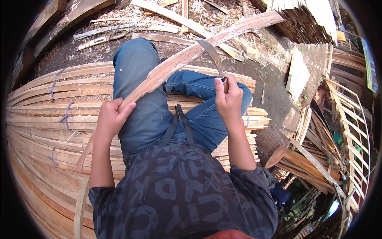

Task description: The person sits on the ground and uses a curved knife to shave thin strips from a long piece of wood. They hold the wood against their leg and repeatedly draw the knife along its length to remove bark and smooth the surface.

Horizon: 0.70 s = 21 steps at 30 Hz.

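My left hand point(113, 117) is closed around the near end of a long wooden strip point(173, 67). The strip crosses over my left thigh and slants up to the far right, its face rough and reddish brown. In my right hand point(229, 99) is the handle of a sickle point(213, 57) with a dark curved blade. The blade's tip end lies at the strip near its middle; whether it cuts into the wood I cannot tell. My fingers hide most of the handle.
I sit on bundled wooden slats point(59, 115) tied with blue string. Wood shavings point(119, 16) and offcuts litter the ground ahead. A stack of boards point(306, 24) stands far right. Nearer on the right are a log point(274, 153), loose sticks point(318, 135) and a slatted frame point(352, 131).
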Each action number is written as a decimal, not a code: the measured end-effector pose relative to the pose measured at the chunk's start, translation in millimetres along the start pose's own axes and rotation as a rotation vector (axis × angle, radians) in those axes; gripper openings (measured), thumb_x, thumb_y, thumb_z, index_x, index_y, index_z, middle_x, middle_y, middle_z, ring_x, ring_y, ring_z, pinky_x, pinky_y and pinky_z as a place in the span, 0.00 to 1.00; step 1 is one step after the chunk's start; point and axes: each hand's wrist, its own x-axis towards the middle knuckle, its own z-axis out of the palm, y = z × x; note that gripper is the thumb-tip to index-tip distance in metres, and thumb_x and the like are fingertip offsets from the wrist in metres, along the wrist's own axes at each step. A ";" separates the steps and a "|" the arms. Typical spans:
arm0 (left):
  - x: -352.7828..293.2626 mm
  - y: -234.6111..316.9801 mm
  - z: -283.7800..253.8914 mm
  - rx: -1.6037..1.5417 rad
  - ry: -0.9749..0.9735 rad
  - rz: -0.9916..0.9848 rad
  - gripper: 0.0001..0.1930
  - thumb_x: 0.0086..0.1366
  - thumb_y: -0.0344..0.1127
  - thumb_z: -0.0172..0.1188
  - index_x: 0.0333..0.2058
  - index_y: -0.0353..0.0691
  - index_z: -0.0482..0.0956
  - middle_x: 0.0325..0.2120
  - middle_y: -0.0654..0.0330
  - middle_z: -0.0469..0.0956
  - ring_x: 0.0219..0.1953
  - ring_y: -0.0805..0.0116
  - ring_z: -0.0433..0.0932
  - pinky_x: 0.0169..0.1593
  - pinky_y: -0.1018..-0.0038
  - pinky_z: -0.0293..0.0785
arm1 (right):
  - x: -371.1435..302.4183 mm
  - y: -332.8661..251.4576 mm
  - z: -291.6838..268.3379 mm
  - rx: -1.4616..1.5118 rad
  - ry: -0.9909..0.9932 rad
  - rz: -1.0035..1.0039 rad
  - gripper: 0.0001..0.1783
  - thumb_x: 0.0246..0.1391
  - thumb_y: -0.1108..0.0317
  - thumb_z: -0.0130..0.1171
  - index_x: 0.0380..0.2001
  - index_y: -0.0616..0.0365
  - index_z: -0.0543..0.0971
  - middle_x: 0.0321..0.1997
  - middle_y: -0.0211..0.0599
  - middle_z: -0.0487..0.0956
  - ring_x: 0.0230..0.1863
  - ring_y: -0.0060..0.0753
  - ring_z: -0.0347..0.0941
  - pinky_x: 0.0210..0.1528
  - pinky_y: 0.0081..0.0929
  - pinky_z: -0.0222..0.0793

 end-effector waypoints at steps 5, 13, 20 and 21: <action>-8.0 3.8 0.4 0.059 0.020 0.033 0.26 0.58 0.49 0.64 0.16 0.32 0.68 0.10 0.47 0.64 0.13 0.56 0.62 0.21 0.65 0.60 | 8.4 -10.2 -4.5 -0.246 -0.055 -0.126 0.11 0.59 0.62 0.57 0.33 0.59 0.74 0.17 0.41 0.73 0.20 0.49 0.73 0.23 0.39 0.66; -2.6 1.8 -5.0 0.081 -0.014 0.012 0.27 0.58 0.50 0.64 0.16 0.31 0.67 0.10 0.46 0.63 0.13 0.54 0.63 0.21 0.64 0.60 | 17.1 23.6 -6.3 -0.434 -0.049 -0.152 0.13 0.59 0.59 0.56 0.29 0.56 0.70 0.19 0.41 0.76 0.20 0.49 0.74 0.21 0.41 0.67; -1.3 0.0 -7.8 0.073 -0.036 0.002 0.27 0.58 0.50 0.64 0.15 0.31 0.68 0.09 0.47 0.63 0.12 0.56 0.63 0.21 0.64 0.59 | 29.0 42.9 -21.6 -0.541 -0.014 -0.253 0.13 0.58 0.58 0.56 0.29 0.56 0.71 0.21 0.40 0.76 0.21 0.48 0.74 0.21 0.40 0.68; -1.1 1.4 -7.9 0.071 -0.040 0.001 0.27 0.58 0.50 0.64 0.15 0.31 0.69 0.09 0.47 0.64 0.12 0.56 0.63 0.21 0.64 0.59 | 30.9 44.8 -22.3 -0.550 -0.002 -0.278 0.13 0.58 0.57 0.56 0.29 0.56 0.71 0.21 0.39 0.76 0.22 0.48 0.74 0.21 0.40 0.68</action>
